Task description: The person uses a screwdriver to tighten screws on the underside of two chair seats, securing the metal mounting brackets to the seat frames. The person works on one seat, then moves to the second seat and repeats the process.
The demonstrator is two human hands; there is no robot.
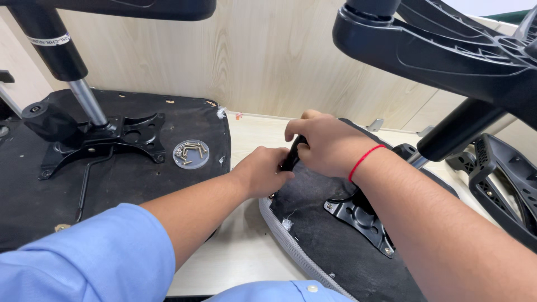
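So both hands were down on the upturned chair seat [335,246] lying underside-up on the pale table [246,246]; the right hand [330,146], the 1 with the red thread round the wrist, was curled over the top of a black lever or bracket piece [291,159] at the seat's far edge, fingers wrapped shut on it; the left hand [263,172] was bunched up right against the lower end of the same piece, fingertips pinched in, though I couldn't tell if it had a screw in there or just the part itself. Looked to me like the fitting-the-piece-to-the-seat stage, with the metal mounting plate [361,218] already sitting on the fabric just right of the hands; I'd guess the next move needed the piece held square while a fastener went in. The clear dish of screws [191,154] sat well off to the left on a 2nd upturned seat [112,184], which had its own gas-lift column [86,100] standing up.
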